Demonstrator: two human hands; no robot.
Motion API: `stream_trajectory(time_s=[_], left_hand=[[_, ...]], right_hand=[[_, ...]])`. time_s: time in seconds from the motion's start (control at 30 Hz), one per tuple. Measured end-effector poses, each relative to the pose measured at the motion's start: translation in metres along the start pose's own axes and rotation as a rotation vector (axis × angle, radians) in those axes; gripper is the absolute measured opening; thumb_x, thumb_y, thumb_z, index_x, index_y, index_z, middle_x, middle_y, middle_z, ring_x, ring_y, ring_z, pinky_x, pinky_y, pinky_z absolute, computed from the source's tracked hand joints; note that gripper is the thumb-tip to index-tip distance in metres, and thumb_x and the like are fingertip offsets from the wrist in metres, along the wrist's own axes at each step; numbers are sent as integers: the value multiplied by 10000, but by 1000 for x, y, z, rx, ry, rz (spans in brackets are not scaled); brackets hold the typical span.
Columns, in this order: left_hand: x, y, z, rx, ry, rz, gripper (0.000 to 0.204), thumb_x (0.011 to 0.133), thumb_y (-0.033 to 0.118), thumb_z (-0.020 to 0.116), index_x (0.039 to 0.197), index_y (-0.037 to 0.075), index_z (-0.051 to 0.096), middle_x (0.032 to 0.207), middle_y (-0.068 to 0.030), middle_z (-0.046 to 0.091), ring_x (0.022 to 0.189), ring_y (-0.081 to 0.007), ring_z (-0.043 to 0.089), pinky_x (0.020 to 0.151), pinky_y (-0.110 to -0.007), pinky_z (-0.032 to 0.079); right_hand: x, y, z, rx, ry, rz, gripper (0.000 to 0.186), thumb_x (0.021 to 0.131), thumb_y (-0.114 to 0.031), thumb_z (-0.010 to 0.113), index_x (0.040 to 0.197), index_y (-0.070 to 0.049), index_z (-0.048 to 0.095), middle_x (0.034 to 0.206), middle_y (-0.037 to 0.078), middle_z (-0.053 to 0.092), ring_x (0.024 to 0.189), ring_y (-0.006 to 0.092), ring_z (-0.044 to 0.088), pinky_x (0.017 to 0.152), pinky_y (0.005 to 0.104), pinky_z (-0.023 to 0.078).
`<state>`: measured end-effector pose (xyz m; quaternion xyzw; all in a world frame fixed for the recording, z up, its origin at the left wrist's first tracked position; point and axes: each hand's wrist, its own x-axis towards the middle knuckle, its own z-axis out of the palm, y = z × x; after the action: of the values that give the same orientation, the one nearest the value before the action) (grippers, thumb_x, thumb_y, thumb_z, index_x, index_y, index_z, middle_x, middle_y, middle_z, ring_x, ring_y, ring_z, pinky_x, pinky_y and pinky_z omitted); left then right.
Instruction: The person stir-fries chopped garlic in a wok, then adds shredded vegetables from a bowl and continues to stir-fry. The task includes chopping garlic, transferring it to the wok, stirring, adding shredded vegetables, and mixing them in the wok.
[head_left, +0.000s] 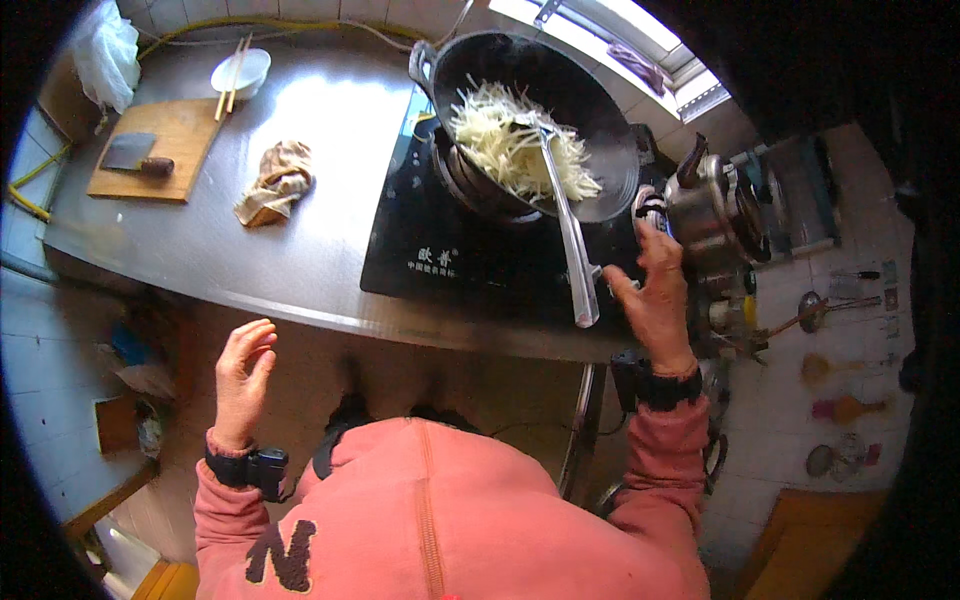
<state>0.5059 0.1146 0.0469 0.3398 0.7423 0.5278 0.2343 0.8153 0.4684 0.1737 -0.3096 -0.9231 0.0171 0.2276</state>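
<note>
wok [615,145] = landmark. shredded pale vegetable [525,150] piled inside it, metal spatula [565,215] head in the pile, handle out over the wok's near rim toward the person. right hand [660,300]: near side of wok, right of the handle, fingers loosely spread, thumb apart from them, no grip on the handle visible; fingertips by a small container [650,207] just right of wok, contact can't tell. left hand [243,385]: well left of wok and nearer the body, fingers loosely bent, thumb free, nothing in it.

risks, my guess: handle juts out unheld, so a sleeve or wrist knock could lever the spatula and flick shreds over the wok's rim. container and kettle [705,210] sit tight on wok's right; a hurried reach could tip either one. bare fingers close to the metal rim could burn if hot; heat can't tell. no hand steadies the wok, so a bump could shift it on the cooktop [480,265] beneath.
</note>
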Motion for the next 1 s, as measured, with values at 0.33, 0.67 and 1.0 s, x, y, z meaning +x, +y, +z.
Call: stream_trajectory(time_s=[0.33,0.67,1.0], left_hand=[[17,15,-7,30,-60,119,300,829,-98,566,1114,-14,603,1152,-101,578,998,-193,619,870,-280,501],[42,7,-35,-9,-139,158,307,812,-103,577,1102,-8,612,1142,-123,590,992,-231,633,853,-295,514],[17,2,-41,-49,-35,56,296,829,-94,564,1108,-7,608,1123,-105,586,975,-197,630,848,-285,511]], right_hand=[[83,-85,-34,-35,-168,-449,253,808,-39,657,1044,19,587,904,185,563,820,346,569,685,401,472],[83,-109,-97,389,-131,-323,206,798,22,663,998,11,615,875,138,616,779,240,590,686,319,462],[92,-32,-65,546,319,339,185,912,-176,587,992,-9,606,826,100,676,699,169,673,660,285,532]])
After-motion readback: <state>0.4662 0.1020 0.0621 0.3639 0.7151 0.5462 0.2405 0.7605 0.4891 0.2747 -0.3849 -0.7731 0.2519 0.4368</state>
